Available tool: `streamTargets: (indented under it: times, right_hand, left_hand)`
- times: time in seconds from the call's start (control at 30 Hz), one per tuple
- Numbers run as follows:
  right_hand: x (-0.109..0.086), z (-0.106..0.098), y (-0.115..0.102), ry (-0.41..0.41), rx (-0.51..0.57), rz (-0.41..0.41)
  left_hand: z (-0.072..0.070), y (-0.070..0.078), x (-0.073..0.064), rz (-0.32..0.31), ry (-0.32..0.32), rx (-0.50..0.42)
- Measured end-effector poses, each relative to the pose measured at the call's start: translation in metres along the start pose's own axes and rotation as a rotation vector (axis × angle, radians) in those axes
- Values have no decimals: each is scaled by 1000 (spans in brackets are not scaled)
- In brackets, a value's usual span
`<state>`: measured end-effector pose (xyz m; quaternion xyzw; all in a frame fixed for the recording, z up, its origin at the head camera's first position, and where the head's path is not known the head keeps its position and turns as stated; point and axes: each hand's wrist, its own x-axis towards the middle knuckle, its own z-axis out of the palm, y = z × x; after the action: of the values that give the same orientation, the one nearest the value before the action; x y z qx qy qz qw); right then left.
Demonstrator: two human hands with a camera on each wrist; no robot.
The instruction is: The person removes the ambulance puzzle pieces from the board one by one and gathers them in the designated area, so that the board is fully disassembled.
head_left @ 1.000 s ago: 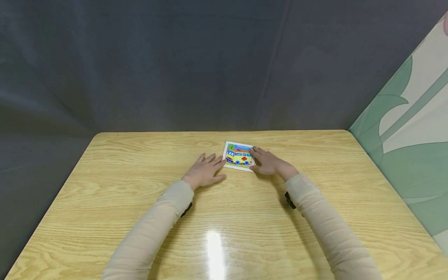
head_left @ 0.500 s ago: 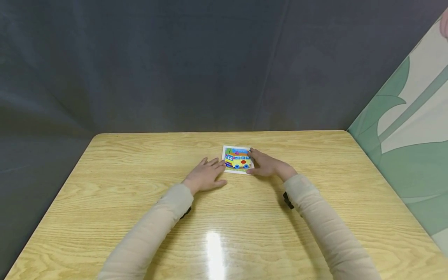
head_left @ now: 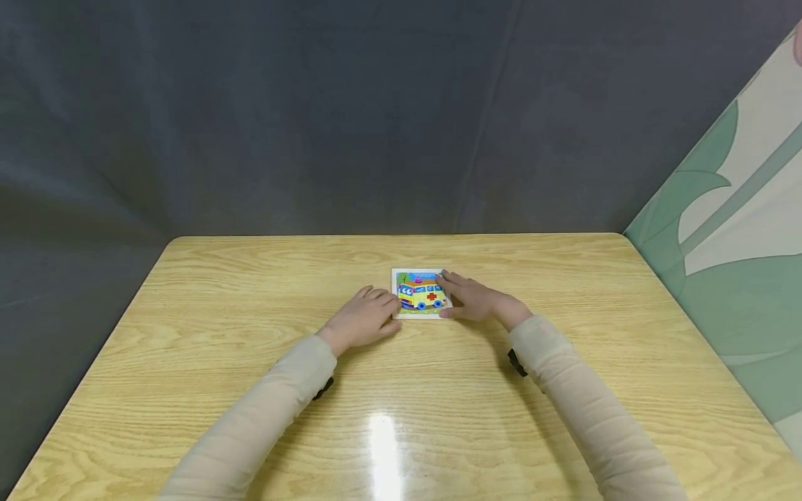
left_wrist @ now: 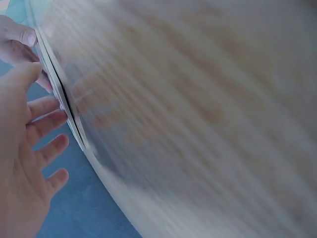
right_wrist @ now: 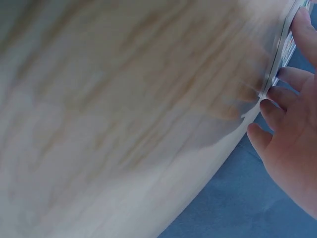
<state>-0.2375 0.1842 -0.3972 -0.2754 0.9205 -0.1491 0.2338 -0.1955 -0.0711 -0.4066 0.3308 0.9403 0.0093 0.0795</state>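
Observation:
A thin square picture board [head_left: 421, 295] with a white border lies flat on the table, showing a yellow ambulance with a red cross. My left hand [head_left: 362, 319] is at its left edge, fingertips right at the border and fingers loosely extended. On the other side, my right hand [head_left: 477, 300] touches the right edge, its fingers over the upper corner and its thumb by the lower one. The left wrist view catches the board's edge [left_wrist: 62, 91] side-on, with my spread left fingers beside it. Relaxed right fingers rest along that edge in the right wrist view.
The wooden table [head_left: 250, 278] ends at the back against a dark curtain [head_left: 313, 125]. At the right stands a panel [head_left: 739, 229] with green leaf shapes. Glare shows on the near tabletop.
The picture board has slid toward me and slightly left, and turned until its edges sit square to the table. Both hands have moved with it, the left fingers bending a little.

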Motion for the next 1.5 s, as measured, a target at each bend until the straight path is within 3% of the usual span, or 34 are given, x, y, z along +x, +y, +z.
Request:
streamTargets:
  times: [0.3, 0.53, 0.73, 1.07, 1.33, 1.5]
  right_hand:
    - [-3, 2, -7, -27, 15, -21]
    - [-4, 2, -18, -46, -8, -32]
    - [0, 3, -21, 51, -59, -67]
    - [-2, 8, -22, 10, 25, -30]
    - [-3, 6, -26, -4, 35, -25]
    - [4, 4, -34, 68, 27, 1]
  left_hand:
    - [2, -9, 0, -92, -33, -36]
    - [0, -6, -1, -99, -79, -47]
    - [0, -4, 0, -107, -96, -43]
    - [2, -7, 1, -113, -78, -86]
    - [3, -11, -2, -161, -128, -118]
    - [1, -12, -5, -163, -168, -161]
